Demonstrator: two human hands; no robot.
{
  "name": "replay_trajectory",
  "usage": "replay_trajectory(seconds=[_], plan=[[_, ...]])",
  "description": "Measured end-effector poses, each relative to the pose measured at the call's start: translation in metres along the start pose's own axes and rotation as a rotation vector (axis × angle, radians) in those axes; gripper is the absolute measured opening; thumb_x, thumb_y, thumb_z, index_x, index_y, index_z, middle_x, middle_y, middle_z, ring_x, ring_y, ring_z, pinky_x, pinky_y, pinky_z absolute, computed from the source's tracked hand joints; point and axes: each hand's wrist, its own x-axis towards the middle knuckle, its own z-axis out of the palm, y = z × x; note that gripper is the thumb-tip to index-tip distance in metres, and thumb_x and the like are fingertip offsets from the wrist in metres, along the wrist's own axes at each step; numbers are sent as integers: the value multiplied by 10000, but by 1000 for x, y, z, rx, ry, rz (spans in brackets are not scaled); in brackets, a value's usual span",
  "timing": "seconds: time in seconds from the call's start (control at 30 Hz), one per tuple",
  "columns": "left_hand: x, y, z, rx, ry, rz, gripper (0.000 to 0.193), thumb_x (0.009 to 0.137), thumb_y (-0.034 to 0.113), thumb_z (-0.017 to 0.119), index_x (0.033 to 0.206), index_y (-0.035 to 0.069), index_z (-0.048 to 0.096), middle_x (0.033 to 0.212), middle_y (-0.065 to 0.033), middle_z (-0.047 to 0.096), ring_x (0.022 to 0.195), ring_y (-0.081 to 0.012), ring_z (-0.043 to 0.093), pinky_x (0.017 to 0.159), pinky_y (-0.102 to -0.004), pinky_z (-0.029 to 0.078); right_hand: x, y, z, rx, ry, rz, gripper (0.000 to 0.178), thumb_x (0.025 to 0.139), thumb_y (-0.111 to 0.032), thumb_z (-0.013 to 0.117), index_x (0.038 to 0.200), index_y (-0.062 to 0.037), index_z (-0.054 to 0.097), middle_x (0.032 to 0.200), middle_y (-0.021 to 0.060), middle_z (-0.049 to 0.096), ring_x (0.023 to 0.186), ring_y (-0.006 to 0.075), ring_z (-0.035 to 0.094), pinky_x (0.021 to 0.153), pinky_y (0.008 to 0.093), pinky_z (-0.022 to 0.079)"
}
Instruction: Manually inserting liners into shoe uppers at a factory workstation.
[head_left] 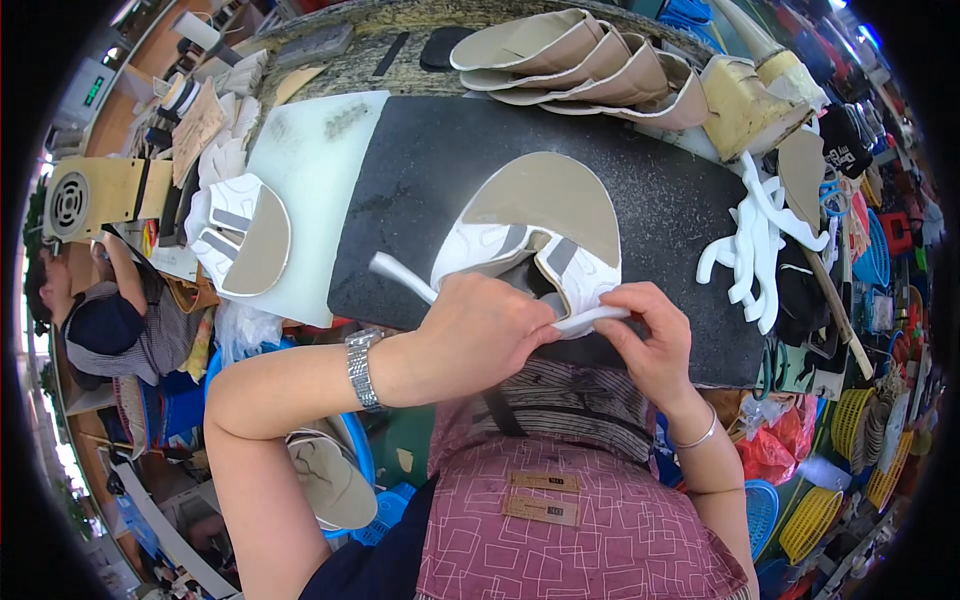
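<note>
A white shoe upper (541,192) with a broad beige toe lies on the black mat in front of me, its heel opening toward me. My left hand (482,328) is closed at the near edge of the upper, gripping a white padded strip (592,319). One end of a white strip sticks out to the left of that hand; the part between is hidden under it. My right hand (648,332) pinches the strip between thumb and fingers at the right, against the heel edge.
Left on a pale board (312,150) sits another white upper (245,236). Stacked beige uppers (590,65) stand at the back, beside a yellowish shoe last (750,105). White curved strips (752,240) are piled right. A person (110,320) works at far left.
</note>
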Motion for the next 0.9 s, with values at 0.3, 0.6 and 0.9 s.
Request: replay_trajectory(seconds=[0.3,0.6,0.9], plan=[[-5,4,4,-154,0,21,109,713,130,638,728,24,658,983,-87,621,688,-260,600,586,-351,466,12,14,13,-72,-104,-142,244,683,6,693,915,-13,620,909,125,634,749,246,625,653,309,504],[2,10,6,-152,-12,5,131,717,146,634,715,16,622,813,-100,558,713,-264,585,593,-362,450,15,26,-4,-171,-264,-218,375,721,-51,660,1089,-44,589,1210,156,497,1075,306,504,867,367,432],[54,-22,-29,-820,-145,-250,258,902,211,509,1047,35,629,853,-34,627,762,-76,546,700,-229,449,20,-16,-19,-447,-249,-517,517,618,-284,752,1037,-30,586,1040,116,558,976,298,540,879,413,423]])
